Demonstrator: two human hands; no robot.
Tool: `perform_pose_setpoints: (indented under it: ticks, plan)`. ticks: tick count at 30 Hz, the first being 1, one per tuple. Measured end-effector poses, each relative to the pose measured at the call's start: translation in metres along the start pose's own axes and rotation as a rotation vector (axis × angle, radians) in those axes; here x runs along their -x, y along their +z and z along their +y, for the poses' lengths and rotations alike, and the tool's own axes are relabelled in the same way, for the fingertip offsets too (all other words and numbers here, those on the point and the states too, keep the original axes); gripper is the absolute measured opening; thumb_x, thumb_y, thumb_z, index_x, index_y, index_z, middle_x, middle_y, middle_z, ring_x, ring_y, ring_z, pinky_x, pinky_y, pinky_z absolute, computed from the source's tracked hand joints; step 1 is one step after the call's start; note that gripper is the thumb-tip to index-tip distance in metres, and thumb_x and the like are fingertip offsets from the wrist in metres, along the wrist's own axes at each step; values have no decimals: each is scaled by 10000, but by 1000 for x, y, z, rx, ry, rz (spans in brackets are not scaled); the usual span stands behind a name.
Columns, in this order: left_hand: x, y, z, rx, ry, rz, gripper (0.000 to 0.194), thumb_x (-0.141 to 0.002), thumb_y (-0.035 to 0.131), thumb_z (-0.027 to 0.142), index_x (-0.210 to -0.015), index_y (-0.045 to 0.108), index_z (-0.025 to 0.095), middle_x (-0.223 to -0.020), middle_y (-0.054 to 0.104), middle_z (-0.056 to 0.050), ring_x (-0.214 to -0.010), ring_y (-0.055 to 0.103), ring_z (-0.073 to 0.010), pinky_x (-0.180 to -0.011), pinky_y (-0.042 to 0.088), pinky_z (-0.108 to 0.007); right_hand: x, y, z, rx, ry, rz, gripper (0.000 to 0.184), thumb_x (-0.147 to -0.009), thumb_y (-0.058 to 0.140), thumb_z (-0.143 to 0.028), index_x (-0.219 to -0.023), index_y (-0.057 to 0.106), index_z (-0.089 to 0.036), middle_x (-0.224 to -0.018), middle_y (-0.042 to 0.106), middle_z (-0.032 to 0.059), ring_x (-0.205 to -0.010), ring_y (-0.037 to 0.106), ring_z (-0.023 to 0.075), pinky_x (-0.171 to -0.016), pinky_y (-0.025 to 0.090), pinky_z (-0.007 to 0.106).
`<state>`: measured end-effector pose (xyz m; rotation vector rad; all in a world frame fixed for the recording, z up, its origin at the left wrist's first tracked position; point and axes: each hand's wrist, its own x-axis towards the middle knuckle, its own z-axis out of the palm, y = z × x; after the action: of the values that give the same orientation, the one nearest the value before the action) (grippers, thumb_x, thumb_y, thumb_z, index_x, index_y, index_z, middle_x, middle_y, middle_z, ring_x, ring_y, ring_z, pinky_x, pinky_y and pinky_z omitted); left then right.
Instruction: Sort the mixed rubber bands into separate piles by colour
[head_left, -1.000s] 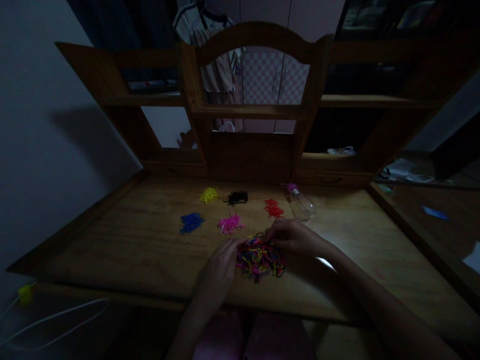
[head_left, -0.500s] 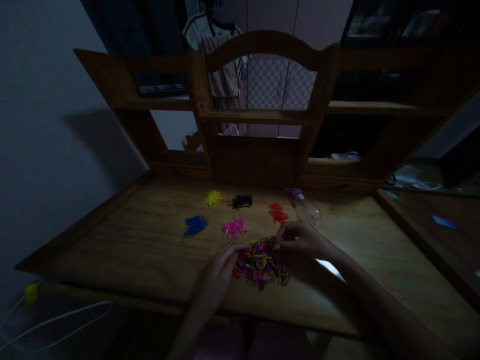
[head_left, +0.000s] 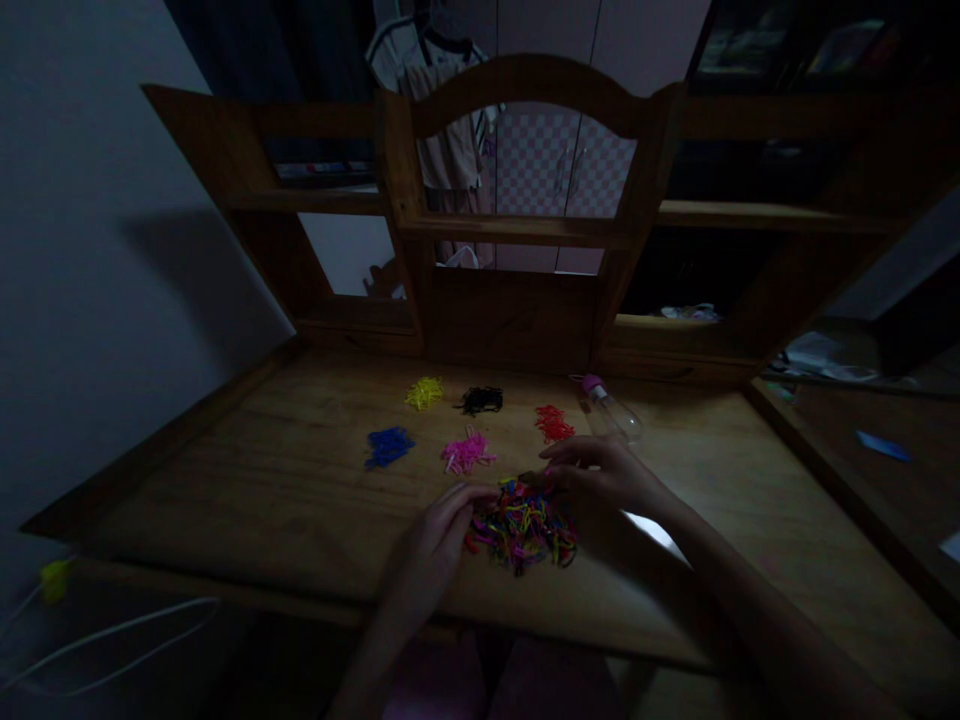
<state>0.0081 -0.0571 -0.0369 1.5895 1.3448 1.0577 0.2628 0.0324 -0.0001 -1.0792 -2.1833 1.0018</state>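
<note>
Right hand (head_left: 604,472): fingers loosely curled, thumb and index slightly parted, tips at the far right edge of the mixed heap (head_left: 525,528). A pinkish speck shows by the thumb; whether it's a band in the grip or just a nail is too dark to make out. Left hand (head_left: 437,525): fingers extended together along the heap's left edge, touching it; no band clearly held, and its fingertips are partly lost among the strands, so any hold is unclear.

Mixed heap is small coloured bands, tangled, on the wooden tabletop (head_left: 255,490) near its front edge, between the hands. Beyond it, single-colour piles, well apart from each other: yellow pile (head_left: 424,393) and black pile (head_left: 482,400) at the back, blue pile (head_left: 390,447) and pink pile (head_left: 467,453) nearer, red pile (head_left: 555,424) to the right. Clear bottle (head_left: 619,415) with a purple cap (head_left: 592,384) lies on its side just beside the red pile.

Step in hand, judging by the pose: picking through the mixed heap, left hand steadying, right hand selecting. Next move seems to call for a fine thumb-and-index pinch on one strand, eased free without dragging neighbours along.
</note>
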Motion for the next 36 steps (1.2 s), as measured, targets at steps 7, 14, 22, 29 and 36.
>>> perform_pose_setpoints:
  ticks: [7, 14, 22, 29, 36]
  plan:
    - [-1, -1, 0, -4, 17, -21, 336, -891, 382, 154, -1047, 666, 245, -1127, 658, -23, -1063, 592, -190, -956, 465, -323, 4, 2, -4, -3, -59, -95, 174, -890, 581, -292, -946, 724, -208, -914, 726, 50, -808, 659, 165, -691, 477, 280]
    - [-1, -2, 0, -12, 25, -46, 348, -892, 376, 151, -1050, 670, 250, -1124, 659, -26, -1055, 596, -197, -948, 477, -335, 5, -3, -6, -29, -173, -152, 119, -853, 641, -290, -888, 731, -221, -1048, 663, 62, -968, 619, 178, -858, 489, 322]
    - [-2, -2, 5, -56, 48, -49, 334, -923, 380, 176, -1049, 676, 267, -1136, 655, -11, -1062, 592, -189, -938, 473, -319, 2, 9, 6, -26, -155, -170, 119, -870, 614, -267, -912, 702, -199, -942, 688, 51, -881, 631, 163, -810, 501, 311]
    - [-3, -3, 4, -84, 70, -58, 327, -928, 403, 186, -1109, 664, 263, -1159, 648, -24, -1065, 589, -192, -949, 462, -340, 3, 4, -2, -60, -58, -115, 127, -866, 618, -304, -926, 659, -199, -877, 674, 26, -764, 608, 142, -697, 476, 269]
    - [-3, -3, 3, -88, 75, -63, 317, -920, 415, 165, -1063, 677, 273, -1128, 651, -8, -1063, 590, -182, -943, 456, -312, 1, -5, -8, -166, -49, -119, 194, -819, 665, -359, -899, 663, -182, -934, 675, 43, -824, 622, 156, -754, 490, 297]
